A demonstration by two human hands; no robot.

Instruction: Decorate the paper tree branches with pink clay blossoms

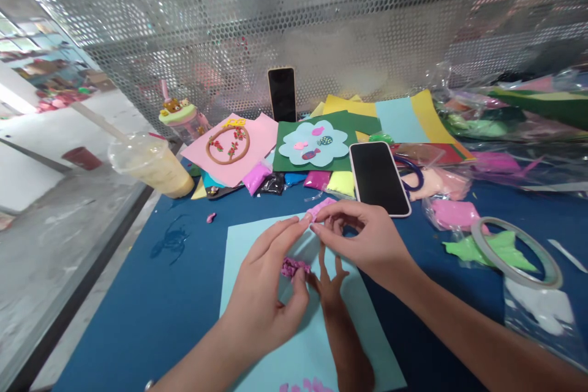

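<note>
A light blue foam sheet (257, 269) lies on the blue table, with a brown tree trunk shape (337, 324) stuck on it. My left hand (264, 294) and my right hand (367, 236) meet above the sheet and both pinch a small strip of pink clay (319, 207) between their fingertips. A crumbly lump of purple-pink clay (294, 267) sits on the sheet at the tree's top, right by my left thumb. Bits of pink clay (305, 386) show at the sheet's bottom edge.
A phone (379, 177) lies flat just beyond my hands; another phone (282, 94) leans on the mesh wall. Finished craft pieces (315, 144), clay bags (316, 180), coloured sheets, a tape roll (517, 251), a green cutout (500, 248) and a drink cup (151, 165) surround the sheet.
</note>
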